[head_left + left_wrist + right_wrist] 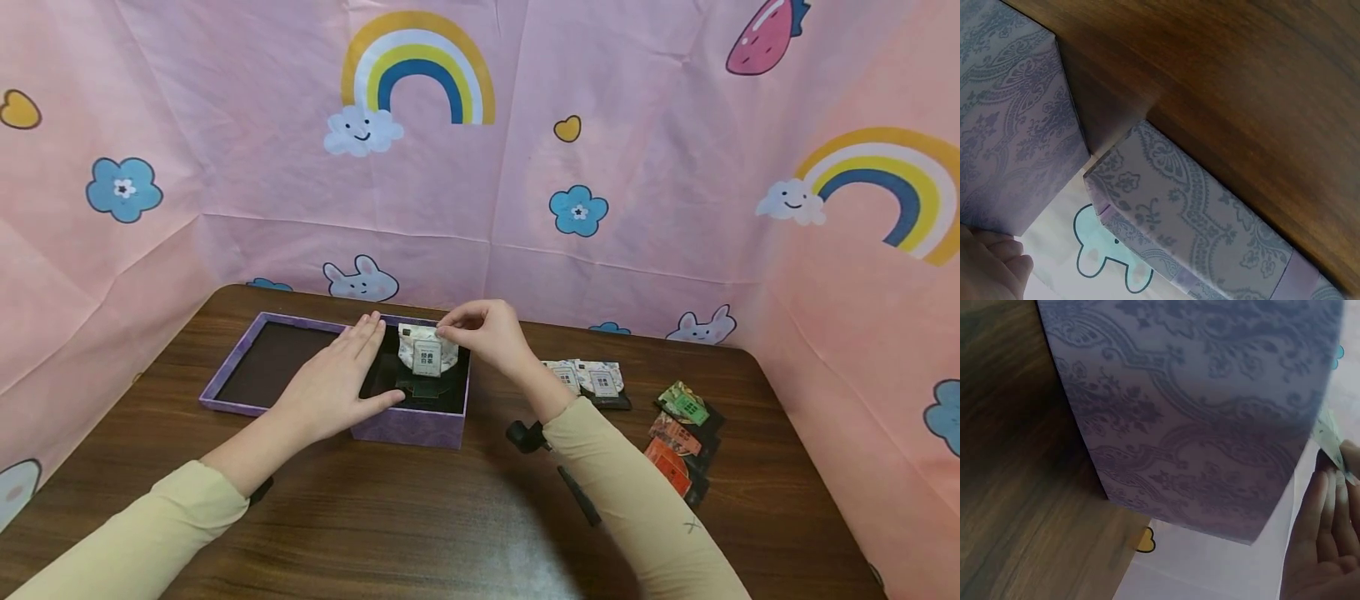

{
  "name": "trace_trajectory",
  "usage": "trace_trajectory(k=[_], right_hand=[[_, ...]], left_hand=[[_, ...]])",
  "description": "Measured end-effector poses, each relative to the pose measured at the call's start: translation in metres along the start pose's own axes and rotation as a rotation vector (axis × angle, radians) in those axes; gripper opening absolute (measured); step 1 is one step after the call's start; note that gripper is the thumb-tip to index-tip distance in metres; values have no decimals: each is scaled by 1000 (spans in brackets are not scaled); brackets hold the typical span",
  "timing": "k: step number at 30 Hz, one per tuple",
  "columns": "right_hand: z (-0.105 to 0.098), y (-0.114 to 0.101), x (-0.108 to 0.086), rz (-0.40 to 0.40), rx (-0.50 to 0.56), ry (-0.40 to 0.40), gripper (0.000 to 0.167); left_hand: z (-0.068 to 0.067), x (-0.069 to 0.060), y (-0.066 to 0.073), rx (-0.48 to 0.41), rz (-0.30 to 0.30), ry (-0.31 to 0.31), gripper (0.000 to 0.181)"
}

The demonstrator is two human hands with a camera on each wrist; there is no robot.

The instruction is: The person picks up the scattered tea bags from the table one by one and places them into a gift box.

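Observation:
In the head view a white patterned packet (427, 350) is above the dark inside of a purple box (408, 429). My right hand (487, 333) pinches the packet's upper right corner between thumb and fingers; in the right wrist view that hand (1329, 531) holds the pale packet (1330, 440) beside the box wall (1179, 412). My left hand (333, 383) lies with straight fingers across the box's left side, its thumb over the front edge. The left wrist view shows only part of this hand (991, 265) against the box (1016, 125).
A shallow purple tray or lid (237, 354) adjoins the box on the left. Right of the box lie white packets (602, 381), then a green packet (686, 406) and orange-red ones (669, 467). A small black object (525, 437) shows by the right forearm.

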State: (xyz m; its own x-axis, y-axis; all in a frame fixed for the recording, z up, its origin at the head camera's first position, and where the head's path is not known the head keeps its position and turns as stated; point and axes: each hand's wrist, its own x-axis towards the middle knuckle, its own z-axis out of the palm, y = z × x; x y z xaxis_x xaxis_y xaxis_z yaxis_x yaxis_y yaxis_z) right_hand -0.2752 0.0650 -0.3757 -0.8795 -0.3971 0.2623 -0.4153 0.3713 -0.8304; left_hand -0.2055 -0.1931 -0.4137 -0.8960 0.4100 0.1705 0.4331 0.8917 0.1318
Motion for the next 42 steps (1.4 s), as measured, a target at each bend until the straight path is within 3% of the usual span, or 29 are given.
trace_trajectory(k=[11,16,22,37,42], right_hand=[[15,1,-3,-51,-221,-99,5],[18,6,-2,-62,-263,-123,4],[20,9,-1,-135,-402,-175,6],[26,5,-2,-169,-616,-178,6],[26,3,-4,-177,-615,-167,5]], left_hand=[[1,0,0,4,-2,-2,107],[1,0,0,3,-2,-5,107],[0,0,1,-4,-3,-6,107],[-3,1,0,-12,-1,-14,106],[-2,0,0,-15,-2,-15,106]])
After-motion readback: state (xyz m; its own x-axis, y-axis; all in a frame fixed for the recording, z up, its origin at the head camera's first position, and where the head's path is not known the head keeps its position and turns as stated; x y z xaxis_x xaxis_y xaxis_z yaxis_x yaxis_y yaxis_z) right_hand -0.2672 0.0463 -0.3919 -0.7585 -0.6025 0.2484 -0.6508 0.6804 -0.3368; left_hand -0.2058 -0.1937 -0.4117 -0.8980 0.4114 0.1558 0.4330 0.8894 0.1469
